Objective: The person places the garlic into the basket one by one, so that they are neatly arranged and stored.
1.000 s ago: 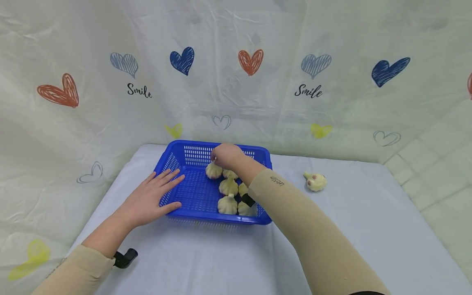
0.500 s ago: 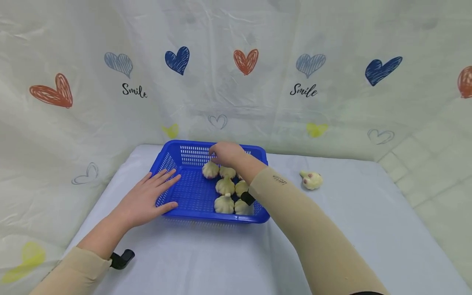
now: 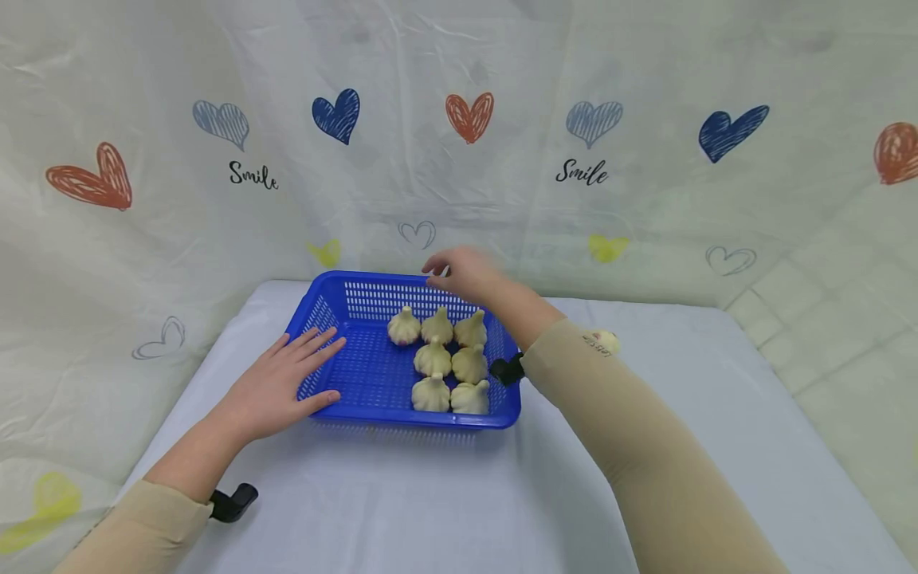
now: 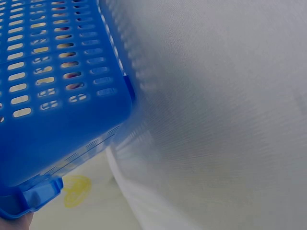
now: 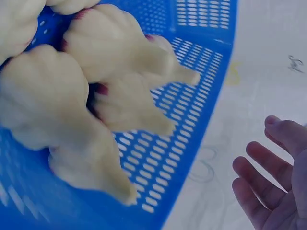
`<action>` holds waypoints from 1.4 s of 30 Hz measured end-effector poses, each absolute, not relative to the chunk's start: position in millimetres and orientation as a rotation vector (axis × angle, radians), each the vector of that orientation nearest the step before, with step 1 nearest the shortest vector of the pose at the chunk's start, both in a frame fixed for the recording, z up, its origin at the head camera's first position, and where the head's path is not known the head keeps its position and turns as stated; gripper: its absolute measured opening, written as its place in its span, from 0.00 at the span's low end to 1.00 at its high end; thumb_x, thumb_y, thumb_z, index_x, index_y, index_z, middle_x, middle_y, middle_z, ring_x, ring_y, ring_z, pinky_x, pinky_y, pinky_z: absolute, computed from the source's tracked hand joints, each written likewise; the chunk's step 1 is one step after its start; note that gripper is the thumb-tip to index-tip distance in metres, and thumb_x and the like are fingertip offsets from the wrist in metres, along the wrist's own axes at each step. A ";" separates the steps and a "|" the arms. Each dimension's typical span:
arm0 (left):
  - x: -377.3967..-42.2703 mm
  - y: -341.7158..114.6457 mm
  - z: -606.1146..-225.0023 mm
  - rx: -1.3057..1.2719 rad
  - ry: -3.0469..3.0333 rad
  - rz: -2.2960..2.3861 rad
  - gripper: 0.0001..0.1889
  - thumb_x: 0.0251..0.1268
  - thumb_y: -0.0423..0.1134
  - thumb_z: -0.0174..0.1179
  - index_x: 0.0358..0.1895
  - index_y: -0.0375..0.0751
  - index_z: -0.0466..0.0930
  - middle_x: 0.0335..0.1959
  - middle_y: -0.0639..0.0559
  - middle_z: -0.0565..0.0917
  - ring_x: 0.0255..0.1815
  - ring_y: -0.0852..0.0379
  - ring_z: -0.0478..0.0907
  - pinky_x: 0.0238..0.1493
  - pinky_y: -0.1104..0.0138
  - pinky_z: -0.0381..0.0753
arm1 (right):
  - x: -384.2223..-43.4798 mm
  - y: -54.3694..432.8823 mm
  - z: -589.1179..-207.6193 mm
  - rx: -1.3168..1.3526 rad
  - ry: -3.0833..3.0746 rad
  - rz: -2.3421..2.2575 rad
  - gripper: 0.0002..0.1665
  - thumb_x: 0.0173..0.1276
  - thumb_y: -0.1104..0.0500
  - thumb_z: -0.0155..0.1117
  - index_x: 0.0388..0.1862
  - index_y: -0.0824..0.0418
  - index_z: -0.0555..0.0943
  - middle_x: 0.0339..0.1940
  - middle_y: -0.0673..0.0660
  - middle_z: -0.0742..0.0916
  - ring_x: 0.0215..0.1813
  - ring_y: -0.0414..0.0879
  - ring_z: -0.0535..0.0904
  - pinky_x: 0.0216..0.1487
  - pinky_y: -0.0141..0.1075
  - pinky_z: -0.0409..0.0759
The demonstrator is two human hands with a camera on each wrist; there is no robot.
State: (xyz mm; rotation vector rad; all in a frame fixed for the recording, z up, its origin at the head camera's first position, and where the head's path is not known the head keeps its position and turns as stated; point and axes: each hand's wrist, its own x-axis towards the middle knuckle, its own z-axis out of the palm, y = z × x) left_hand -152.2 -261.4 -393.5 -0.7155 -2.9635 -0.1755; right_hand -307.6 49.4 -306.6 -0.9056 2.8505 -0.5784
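Observation:
Several pale garlic bulbs (image 3: 433, 357) stand in rows in the right half of a blue plastic basket (image 3: 416, 418). My left hand (image 3: 276, 391) lies with fingers spread over the basket's left rim, holding nothing. Raised over the back rim is my right hand (image 3: 464, 275), its fingers loosely bent around nothing. In the right wrist view the right hand (image 5: 276, 177) hangs beside the basket wall, apart from the garlic bulbs (image 5: 110, 48). The left wrist view shows the basket's slotted underside (image 4: 62, 110) and a bit of hand (image 4: 17, 224) at its rim.
One more garlic bulb (image 3: 606, 341) lies on the white-covered table (image 3: 667, 383) to the right, partly hidden by my right sleeve. Behind the table hangs a pale curtain (image 3: 516, 191) printed with hearts.
My right hand has let go of the back-left garlic bulb and risen up and to the right, out of the basket. The left hand stays at the rim; the head view has shifted slightly.

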 end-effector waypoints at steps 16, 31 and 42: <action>-150.1 -262.2 -392.3 -0.710 -2.973 -0.187 0.41 0.68 0.64 0.55 0.79 0.51 0.55 0.80 0.48 0.56 0.79 0.41 0.48 0.77 0.44 0.45 | -279.1 138.4 -308.4 -0.782 2.927 -0.680 0.18 0.74 0.52 0.62 0.57 0.58 0.85 0.49 0.56 0.86 0.51 0.51 0.80 0.47 0.45 0.82; -152.1 -261.5 -392.9 -0.715 -2.962 -0.167 0.41 0.68 0.64 0.55 0.79 0.52 0.56 0.79 0.48 0.56 0.79 0.40 0.49 0.77 0.43 0.45 | -249.5 245.5 -356.9 -0.557 2.968 -0.582 0.18 0.71 0.51 0.64 0.56 0.56 0.85 0.48 0.53 0.87 0.48 0.50 0.81 0.46 0.47 0.81; -152.0 -260.0 -391.8 -0.713 -2.972 -0.177 0.41 0.68 0.64 0.56 0.79 0.51 0.56 0.79 0.47 0.56 0.79 0.40 0.49 0.76 0.43 0.45 | -236.1 305.3 -374.0 -0.466 3.006 -0.577 0.19 0.71 0.51 0.63 0.56 0.56 0.85 0.50 0.55 0.86 0.47 0.51 0.80 0.42 0.43 0.78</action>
